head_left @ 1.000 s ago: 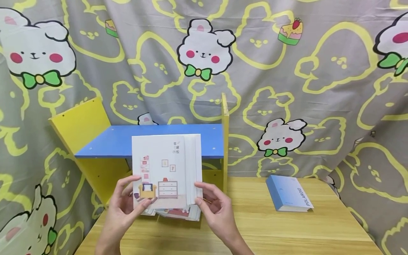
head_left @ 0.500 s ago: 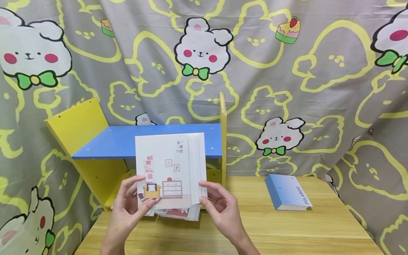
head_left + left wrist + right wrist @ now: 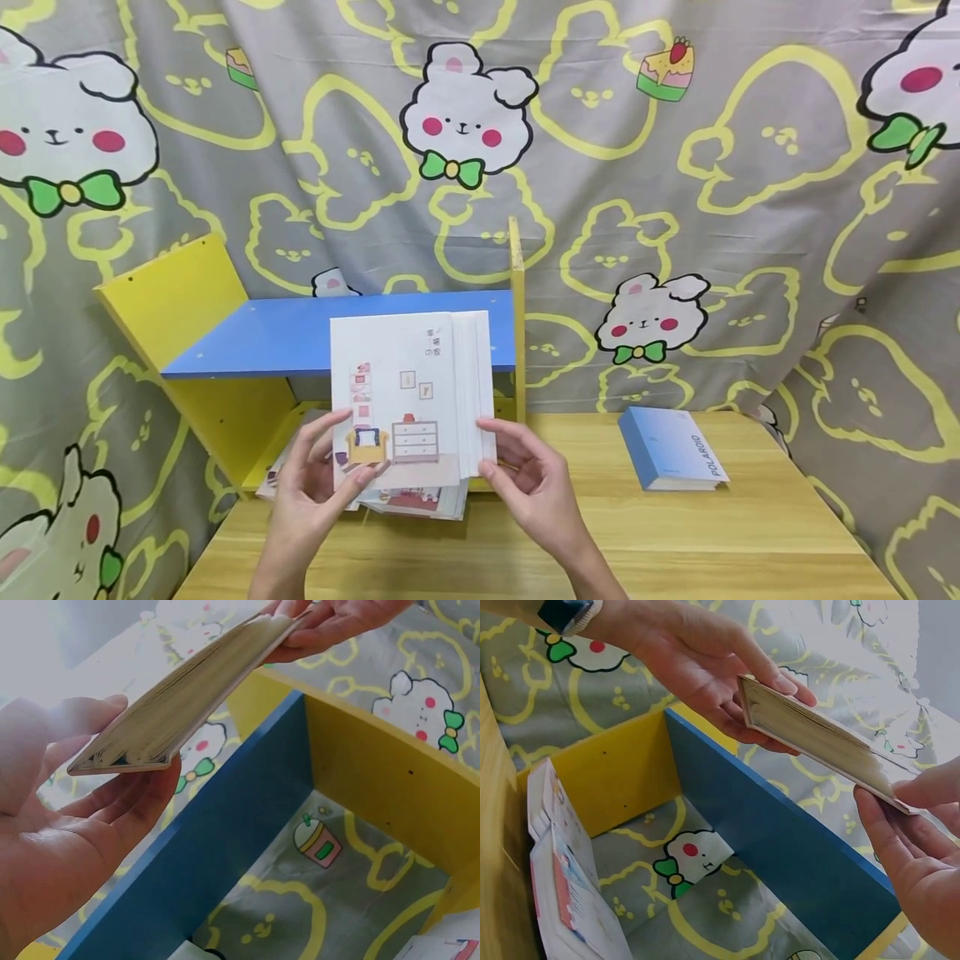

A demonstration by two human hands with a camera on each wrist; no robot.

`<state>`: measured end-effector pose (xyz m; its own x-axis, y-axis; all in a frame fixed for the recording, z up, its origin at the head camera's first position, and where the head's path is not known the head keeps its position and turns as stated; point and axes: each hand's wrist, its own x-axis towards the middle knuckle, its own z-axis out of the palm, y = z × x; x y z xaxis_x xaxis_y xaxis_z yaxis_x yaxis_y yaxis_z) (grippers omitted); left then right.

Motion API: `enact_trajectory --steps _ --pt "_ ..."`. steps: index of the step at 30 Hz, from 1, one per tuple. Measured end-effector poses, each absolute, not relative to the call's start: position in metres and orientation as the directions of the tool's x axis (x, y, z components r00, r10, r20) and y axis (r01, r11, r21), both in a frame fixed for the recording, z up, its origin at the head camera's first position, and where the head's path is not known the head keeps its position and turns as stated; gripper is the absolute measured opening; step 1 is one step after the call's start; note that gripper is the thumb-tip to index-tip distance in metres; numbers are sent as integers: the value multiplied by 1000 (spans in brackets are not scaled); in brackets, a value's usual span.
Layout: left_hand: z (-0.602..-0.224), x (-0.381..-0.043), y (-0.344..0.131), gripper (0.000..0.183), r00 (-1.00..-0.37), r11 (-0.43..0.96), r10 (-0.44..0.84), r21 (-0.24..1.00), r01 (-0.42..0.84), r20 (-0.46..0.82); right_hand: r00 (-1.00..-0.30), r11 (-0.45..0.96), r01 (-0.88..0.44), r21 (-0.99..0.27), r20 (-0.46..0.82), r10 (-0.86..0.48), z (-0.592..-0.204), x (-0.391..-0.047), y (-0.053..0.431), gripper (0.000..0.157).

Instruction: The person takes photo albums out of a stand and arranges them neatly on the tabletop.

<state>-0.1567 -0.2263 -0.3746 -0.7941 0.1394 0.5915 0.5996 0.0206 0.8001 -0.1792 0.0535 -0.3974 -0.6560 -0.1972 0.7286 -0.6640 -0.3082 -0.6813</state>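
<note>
A square white photo album [image 3: 412, 400], its cover drawn with an armchair and a chest of drawers, is held up in front of the shelf. My left hand [image 3: 311, 483] pinches its lower left side, thumb on the cover. The right edge is pinched between thumb and fingers of my right hand [image 3: 536, 492]. In the left wrist view the album [image 3: 180, 705] shows a thick block of page edges between its covers. Below and behind it, more picture-covered albums [image 3: 420, 503] lie partly hidden at the shelf's bottom.
A yellow-sided shelf with a blue board [image 3: 277, 325] stands at the back of the wooden table [image 3: 690, 542]. To the right lies a blue album [image 3: 671, 450] marked POLAROID. Patterned grey cloth [image 3: 600, 183] hangs behind and at both sides.
Both hands, still holding the white album, have shifted a little to the right relative to the shelf. The head view has turned slightly, so the background slides left.
</note>
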Motion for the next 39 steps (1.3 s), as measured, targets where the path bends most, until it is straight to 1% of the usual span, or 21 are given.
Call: enact_trajectory --steps 3,5,13,18,27,33,39 --pt "-375 -157 -223 73 -806 25 121 810 585 579 -661 -305 -660 -687 724 -200 -397 -179 56 45" --pt "-376 -157 -220 74 -804 17 116 808 589 583 -665 -301 -658 -691 720 -200 -397 -180 58 45" --pt "-377 -159 -214 73 -778 1 121 783 622 617 -675 -283 -659 -697 714 -185 -395 -179 64 45" --pt "-377 -160 -211 74 -779 4 126 785 619 614 -681 -273 -660 -700 711 -177 -393 -179 67 46" --pt "-380 -165 -199 74 -786 -41 126 795 605 605 -683 -250 -670 -699 712 -161 -390 -180 78 47" --pt "-383 -165 -194 74 -794 -32 119 802 597 596 -680 -256 -671 -696 715 -162 -390 -180 83 47" --pt "-381 -168 -191 74 -785 -47 124 794 606 607 -682 -249 -671 -698 713 -162 -387 -181 87 48"
